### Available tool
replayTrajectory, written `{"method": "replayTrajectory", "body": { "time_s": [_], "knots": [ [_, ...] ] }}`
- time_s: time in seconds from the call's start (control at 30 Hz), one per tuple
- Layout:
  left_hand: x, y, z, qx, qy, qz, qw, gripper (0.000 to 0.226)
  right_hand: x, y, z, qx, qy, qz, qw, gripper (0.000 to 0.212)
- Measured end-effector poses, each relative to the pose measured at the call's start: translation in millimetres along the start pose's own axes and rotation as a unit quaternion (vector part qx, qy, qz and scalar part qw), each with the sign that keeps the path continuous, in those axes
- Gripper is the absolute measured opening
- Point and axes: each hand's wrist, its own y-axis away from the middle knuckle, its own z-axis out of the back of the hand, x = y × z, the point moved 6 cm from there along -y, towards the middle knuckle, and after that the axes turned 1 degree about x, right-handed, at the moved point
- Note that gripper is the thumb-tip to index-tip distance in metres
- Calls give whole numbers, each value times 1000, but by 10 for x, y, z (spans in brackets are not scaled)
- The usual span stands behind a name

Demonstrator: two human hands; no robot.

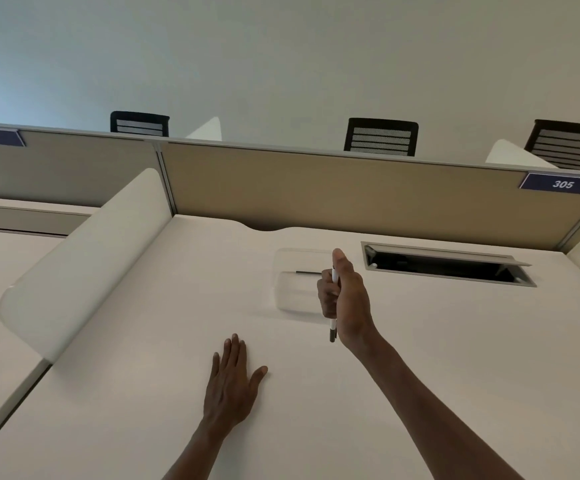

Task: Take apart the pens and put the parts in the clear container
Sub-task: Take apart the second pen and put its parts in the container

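Note:
My right hand [345, 299] is closed around a white pen [333, 327] with a dark lower end, held upright just in front of the clear container [292, 292]. The container sits on the white desk [143, 375] past my hand, partly hidden by my fingers. A thin dark pen part [307, 272] lies inside it near the back. My left hand [231, 382] rests flat on the desk, palm down, fingers together, holding nothing, nearer to me and to the left of the pen.
An open cable hatch [447, 266] is set in the desk to the right of the container. A white curved divider [84, 265] borders the desk on the left. A tan partition [333, 192] with a "305" label [562, 183] closes the back.

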Motion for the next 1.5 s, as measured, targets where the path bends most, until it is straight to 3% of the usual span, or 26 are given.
{"method": "replayTrajectory", "body": {
  "time_s": [0.4,0.7,1.07,1.3,1.5],
  "knots": [
    [13,-10,-22,6,-17,0,1000,82,-186,-39,-57,-24,-63,-26,997,39],
    [28,-18,-39,3,-21,-2,1000,83,-241,-63,-66,-25,-38,-32,998,41],
    [27,-17,-39,6,-16,2,1000,82,-231,-63,-112,9,-79,-33,996,56],
    [30,-25,-36,12,-9,8,1000,82,-266,-103,-148,40,-115,-42,992,52],
    [-14,-122,52,57,94,46,993,77,-302,-157,-103,37,-227,-47,972,48]
  ]
}}
